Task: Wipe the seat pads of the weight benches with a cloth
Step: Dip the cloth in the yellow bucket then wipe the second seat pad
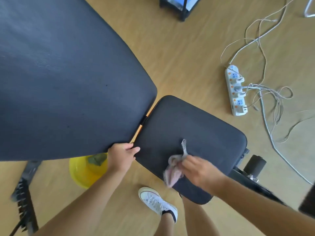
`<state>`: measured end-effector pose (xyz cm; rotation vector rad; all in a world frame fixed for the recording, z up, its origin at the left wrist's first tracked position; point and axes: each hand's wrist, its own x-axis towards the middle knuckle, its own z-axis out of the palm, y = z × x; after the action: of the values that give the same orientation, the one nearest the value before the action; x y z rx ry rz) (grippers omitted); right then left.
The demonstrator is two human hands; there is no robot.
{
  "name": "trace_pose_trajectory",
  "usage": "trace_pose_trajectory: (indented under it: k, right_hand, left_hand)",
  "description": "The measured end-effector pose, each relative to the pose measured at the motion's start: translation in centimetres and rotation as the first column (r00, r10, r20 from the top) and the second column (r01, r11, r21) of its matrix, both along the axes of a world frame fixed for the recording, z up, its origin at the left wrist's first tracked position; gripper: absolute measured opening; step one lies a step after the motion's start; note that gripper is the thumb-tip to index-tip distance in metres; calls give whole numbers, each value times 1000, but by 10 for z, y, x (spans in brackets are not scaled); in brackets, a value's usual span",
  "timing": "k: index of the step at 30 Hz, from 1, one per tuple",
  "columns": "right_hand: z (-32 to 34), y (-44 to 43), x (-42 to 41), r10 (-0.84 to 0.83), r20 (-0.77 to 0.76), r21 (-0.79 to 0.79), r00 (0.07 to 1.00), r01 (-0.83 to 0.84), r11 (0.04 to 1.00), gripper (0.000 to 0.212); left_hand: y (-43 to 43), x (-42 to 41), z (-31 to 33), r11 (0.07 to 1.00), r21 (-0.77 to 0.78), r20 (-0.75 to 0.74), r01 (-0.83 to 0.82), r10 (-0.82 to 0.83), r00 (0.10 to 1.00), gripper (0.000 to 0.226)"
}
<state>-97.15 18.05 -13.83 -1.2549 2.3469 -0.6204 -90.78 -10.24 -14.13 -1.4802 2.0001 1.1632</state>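
A black weight bench fills the view: its small seat pad [196, 133] lies lower centre-right, and the long back pad [64, 79] rises at the left. My right hand [199, 171] is shut on a crumpled pinkish-white cloth [173, 167], which presses on the seat pad's near edge; the hand looks blurred. My left hand [121, 155] grips the lower corner of the back pad, beside the gap between the two pads.
A yellow basin [83, 174] holding a dark rag stands on the wooden floor under the back pad. A white power strip [236, 91] with tangled cables lies at the right. My white shoe [156, 201] is below the seat. The bench frame and a foam roller [254, 166] extend right.
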Motion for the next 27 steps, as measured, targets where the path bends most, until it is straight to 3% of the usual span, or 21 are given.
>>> trace_pose_trajectory:
  k: [1, 3, 4, 5, 6, 8, 9, 11, 12, 14, 16, 17, 18, 19, 20, 21, 22, 23, 25, 26, 27]
  right_hand:
    - [1, 12, -34, -235, -38, 50, 971, 237, 970, 24]
    - [6, 29, -87, -664, -193, 98, 722, 688, 719, 16]
    - [5, 28, -91, -764, -237, 77, 600, 795, 601, 9]
    - [7, 19, -76, -798, -221, 53, 560, 824, 563, 7]
    - [4, 5, -45, -760, -163, 44, 629, 775, 631, 10]
    - [2, -15, 35, -444, -39, 17, 895, 445, 895, 20]
    - [3, -16, 65, -257, -21, -4, 966, 257, 966, 24]
    - [-5, 6, 59, -29, -50, 1, 998, 29, 1000, 26]
    - [-6, 18, 28, -76, -111, 22, 991, 78, 997, 32]
    - [0, 38, -42, -364, -115, 73, 924, 373, 925, 36]
    - [1, 47, -72, -662, -160, 48, 732, 676, 736, 20]
    - [0, 40, -58, -685, -200, 79, 701, 708, 702, 19]
    - [-6, 31, -27, -647, -202, 157, 736, 676, 720, 32]
    - [-9, 25, 14, -622, -108, 207, 775, 630, 749, 46]
    - [-15, 30, 58, -512, 36, 217, 858, 494, 842, 41]
    - [-9, 36, 84, -298, 143, 159, 944, 275, 948, 31]
    - [-7, 45, 92, -77, 164, 77, 984, 65, 995, 36]
    - [-12, 57, 87, 59, 62, -32, 996, -57, 998, 41]
    - [22, 43, 36, 27, 132, -202, 991, 0, 979, 48]
    - [43, 34, 8, -69, 130, -259, 989, 101, 960, 52]
    - [61, 26, -20, -201, 16, -232, 980, 199, 952, 50]
  left_hand:
    - [1, -2, -1, 1000, 2, -1, -1, 1, 1000, 43]
    - [3, -8, -1, 1000, 10, 5, 7, -7, 1000, 43]
    - [3, -10, 0, 1000, 12, 10, 9, -9, 1000, 42]
    - [3, -12, -1, 1000, 9, 9, 11, -11, 1000, 42]
    - [3, -12, -2, 1000, 7, 6, 15, -15, 1000, 42]
    - [0, -10, -3, 1000, -2, -2, 15, -15, 1000, 42]
    - [-1, -8, -4, 1000, -7, -4, 14, -14, 1000, 42]
    - [-2, -2, -7, 1000, -6, 1, 17, -17, 1000, 43]
    - [-2, -1, -8, 1000, -2, 2, 14, -14, 1000, 43]
    - [-3, -4, -9, 1000, 12, 1, 14, -14, 1000, 43]
    - [-3, -8, -9, 1000, 30, -8, 4, -4, 1000, 44]
    - [-2, -8, -9, 999, 39, -9, -2, 2, 1000, 44]
    - [-2, -7, -9, 999, 43, -9, -3, 3, 1000, 44]
    - [-2, -7, -9, 999, 42, -11, 2, -1, 1000, 44]
    - [-1, -5, -9, 999, 35, -19, 9, -8, 1000, 44]
    - [-2, -4, -10, 1000, 27, -28, 17, -16, 999, 43]
    - [-2, -4, -11, 999, 22, -36, 25, -24, 999, 42]
    - [-2, -4, -11, 999, 23, -40, 33, -32, 999, 42]
    - [-3, -6, -12, 998, 28, -45, 52, -50, 998, 42]
    - [-5, -5, -13, 998, 25, -47, 55, -54, 997, 42]
    - [-7, -4, -14, 998, 20, -45, 55, -54, 998, 43]
